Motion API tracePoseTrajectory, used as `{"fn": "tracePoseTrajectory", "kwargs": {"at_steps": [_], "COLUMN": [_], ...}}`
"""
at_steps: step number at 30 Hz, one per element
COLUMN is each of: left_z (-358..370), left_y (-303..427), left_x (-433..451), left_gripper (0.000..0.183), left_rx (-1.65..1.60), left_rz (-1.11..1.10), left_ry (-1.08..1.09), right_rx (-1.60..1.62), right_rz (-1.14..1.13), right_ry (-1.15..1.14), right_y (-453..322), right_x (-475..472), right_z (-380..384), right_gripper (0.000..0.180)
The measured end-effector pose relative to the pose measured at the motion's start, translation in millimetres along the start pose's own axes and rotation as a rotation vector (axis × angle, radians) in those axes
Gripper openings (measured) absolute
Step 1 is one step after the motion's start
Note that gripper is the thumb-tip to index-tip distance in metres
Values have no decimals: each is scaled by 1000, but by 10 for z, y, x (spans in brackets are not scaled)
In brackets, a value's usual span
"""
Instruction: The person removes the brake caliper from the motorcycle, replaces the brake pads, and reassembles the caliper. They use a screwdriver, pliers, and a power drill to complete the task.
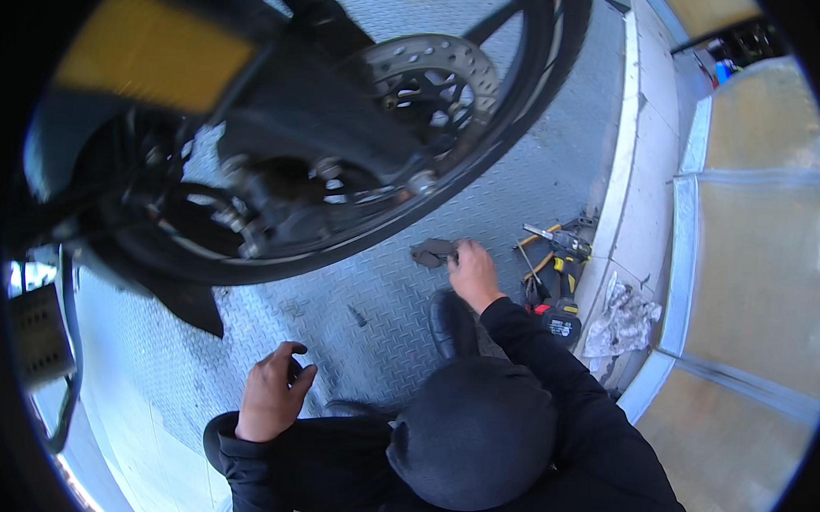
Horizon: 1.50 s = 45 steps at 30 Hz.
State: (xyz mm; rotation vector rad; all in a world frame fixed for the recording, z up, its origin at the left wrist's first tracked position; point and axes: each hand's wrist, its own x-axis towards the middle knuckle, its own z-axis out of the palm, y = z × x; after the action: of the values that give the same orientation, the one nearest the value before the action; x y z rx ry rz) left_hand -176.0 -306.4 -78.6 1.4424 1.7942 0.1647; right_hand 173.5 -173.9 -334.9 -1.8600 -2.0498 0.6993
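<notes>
My right hand (474,272) reaches down to the diamond-plate floor, its fingertips at a pair of flat dark brake pads (434,252); whether the fingers grip them is hidden. My left hand (274,390) hovers over my bent knee, fingers curled and thumb apart from them, with nothing seen in it. In front of me stands a motorcycle wheel with a black tyre (356,254), a drilled brake disc (481,62) and a dark brake caliper (296,211). A small dark piece, perhaps a bolt (357,316), lies on the floor between my hands.
To the right lie a cordless power tool (564,288), a ratchet-like metal tool (556,239) and yellow-handled pliers (538,241). A crumpled stained rag (621,317) rests on the pale ledge (622,189) beside a panelled wall (762,268). My black shoe (451,325) is close to my right hand.
</notes>
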Motion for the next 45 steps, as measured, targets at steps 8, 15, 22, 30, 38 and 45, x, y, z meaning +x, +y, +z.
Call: {"fn": "tracePoseTrajectory", "kwargs": {"at_steps": [8, 15, 22, 30, 38, 45], "left_z": [697, 2000, 3198, 4064, 3898, 3974], "left_y": [-43, 362, 1511, 2297, 2382, 2170], "left_x": [673, 1527, 2484, 2785, 2670, 2185], "left_gripper": [30, 25, 33, 50, 46, 73], "left_rx": [54, 105, 206, -88, -933, 132], "left_rz": [-21, 281, 552, -109, 88, 146], "left_ry": [-232, -258, -107, -211, -166, -487], "right_rx": [-241, -26, 115, 20, 163, 513], "right_rz": [470, 806, 939, 1134, 1222, 1274], "right_ry": [201, 65, 226, 272, 304, 522], "right_y": [789, 1972, 1483, 2846, 3056, 2872], "right_x": [-469, -703, -1031, -1977, -2172, -2078], "right_z": [-928, -1099, -1729, -2542, -2244, -2009], "right_gripper": [42, 51, 51, 56, 52, 42]}}
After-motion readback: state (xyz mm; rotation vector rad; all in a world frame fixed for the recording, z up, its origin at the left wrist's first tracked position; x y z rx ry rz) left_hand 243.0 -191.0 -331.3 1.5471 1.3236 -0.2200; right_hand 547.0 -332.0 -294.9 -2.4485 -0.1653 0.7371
